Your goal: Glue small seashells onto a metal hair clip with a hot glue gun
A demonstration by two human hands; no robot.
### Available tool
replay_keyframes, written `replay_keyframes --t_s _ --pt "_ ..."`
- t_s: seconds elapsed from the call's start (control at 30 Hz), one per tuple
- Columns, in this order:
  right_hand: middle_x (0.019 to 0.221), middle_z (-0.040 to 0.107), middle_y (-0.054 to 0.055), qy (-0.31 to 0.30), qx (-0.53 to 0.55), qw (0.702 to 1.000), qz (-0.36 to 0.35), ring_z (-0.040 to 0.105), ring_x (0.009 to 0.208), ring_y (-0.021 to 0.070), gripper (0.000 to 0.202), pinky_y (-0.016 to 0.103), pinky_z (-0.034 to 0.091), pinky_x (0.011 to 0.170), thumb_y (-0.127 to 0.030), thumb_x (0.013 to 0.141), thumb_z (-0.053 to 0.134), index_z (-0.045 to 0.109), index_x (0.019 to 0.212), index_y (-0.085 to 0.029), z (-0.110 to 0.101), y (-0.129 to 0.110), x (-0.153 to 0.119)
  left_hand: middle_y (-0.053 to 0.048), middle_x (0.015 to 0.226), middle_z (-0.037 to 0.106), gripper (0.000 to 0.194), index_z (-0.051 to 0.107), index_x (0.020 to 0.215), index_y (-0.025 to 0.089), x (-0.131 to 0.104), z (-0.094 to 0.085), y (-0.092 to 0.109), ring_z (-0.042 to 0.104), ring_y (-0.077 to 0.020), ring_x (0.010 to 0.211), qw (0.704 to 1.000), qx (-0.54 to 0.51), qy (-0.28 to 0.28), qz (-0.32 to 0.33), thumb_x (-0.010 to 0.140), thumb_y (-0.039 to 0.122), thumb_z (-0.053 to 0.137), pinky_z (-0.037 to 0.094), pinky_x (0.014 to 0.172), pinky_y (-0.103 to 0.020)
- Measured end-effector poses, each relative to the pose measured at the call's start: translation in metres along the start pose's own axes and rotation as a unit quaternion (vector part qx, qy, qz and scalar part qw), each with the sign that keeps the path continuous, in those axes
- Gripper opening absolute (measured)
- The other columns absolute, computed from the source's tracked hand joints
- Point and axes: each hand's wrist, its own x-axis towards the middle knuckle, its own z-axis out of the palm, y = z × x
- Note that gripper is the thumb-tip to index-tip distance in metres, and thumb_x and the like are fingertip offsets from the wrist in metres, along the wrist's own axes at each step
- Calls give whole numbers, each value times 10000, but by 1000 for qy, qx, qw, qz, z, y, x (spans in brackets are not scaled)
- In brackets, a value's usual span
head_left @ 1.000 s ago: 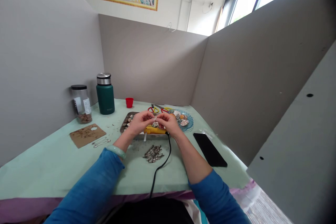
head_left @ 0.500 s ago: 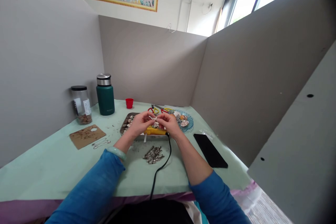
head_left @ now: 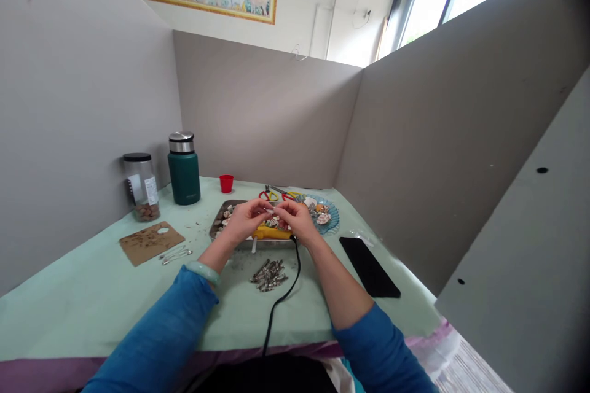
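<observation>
My left hand (head_left: pixel 245 221) and my right hand (head_left: pixel 298 221) meet above a metal tray (head_left: pixel 214 227) of shells. Between their pinched fingertips is a small whitish piece (head_left: pixel 271 209), mostly hidden, so I cannot make out its kind. Just under the hands a yellow hot glue gun (head_left: pixel 271 233) lies across the tray's near side, its black cord (head_left: pixel 276 304) running to the table's front edge. On the cloth in front of the tray is a heap of small silvery metal clips (head_left: pixel 268 275). A blue glass plate (head_left: pixel 332 221) with shells stands right of the tray.
Left are a brown board (head_left: pixel 138 249), large safety pins (head_left: pixel 175 255), a clear jar (head_left: pixel 144 196) and a green bottle (head_left: pixel 184 178). Behind the tray are a red cup (head_left: pixel 226 183) and pliers (head_left: pixel 268 194). A black flat slab (head_left: pixel 370 267) lies right. Grey partitions (head_left: pixel 267 110) enclose the table.
The view has tilted slightly, so everything sits a little lower. Both hands stay together over the tray, with their fingertips shifted only slightly around the small piece.
</observation>
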Motion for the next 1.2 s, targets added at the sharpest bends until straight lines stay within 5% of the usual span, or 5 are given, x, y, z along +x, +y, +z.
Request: replay_keyframes --t_s 0.17,0.67,1.2 --pt "490 520 -49 3 -16 1000 -10 452 426 84 247 193 339 419 -424 750 623 568 731 -184 0 0 -1 -38 803 668 177 619 850 169 -1 2 2 646 -168 735 999 29 6 18 738 303 651 524 717 -299" --pt "484 516 -52 4 -1 1000 -2 468 430 85 259 196 328 426 -428 726 627 538 701 -185 1 -8 -3 -44 805 667 237 607 829 146 -1 1 18 658 -186 775 988 -142 -19 -54 703 325 696 521 785 -338" --pt "485 545 -44 9 23 1000 2 478 424 92 220 197 341 424 -393 737 614 536 728 -187 1 -3 -1 -52 794 669 254 633 826 138 -1 0 17 671 -200 764 990 -132 -18 -42 728 370 668 529 777 -350"
